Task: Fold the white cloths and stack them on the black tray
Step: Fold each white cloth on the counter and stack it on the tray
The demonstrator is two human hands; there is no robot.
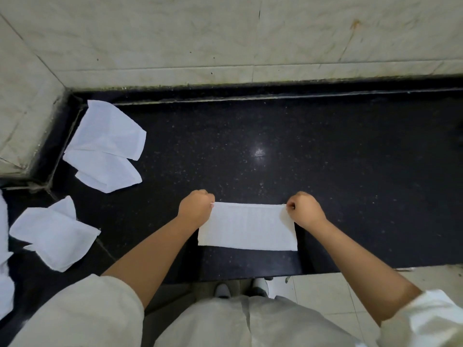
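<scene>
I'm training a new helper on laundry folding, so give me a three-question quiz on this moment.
1. True or false: both hands pinch the far corners of the white cloth lying on the black counter.
2. Multiple choice: the loose cloths lie A) to the person's left, B) to the right, C) on the floor.
3. Fill in: the left hand and right hand each hold one ____ of the cloth.

Key: 1 true; 2 A; 3 corner.
</scene>
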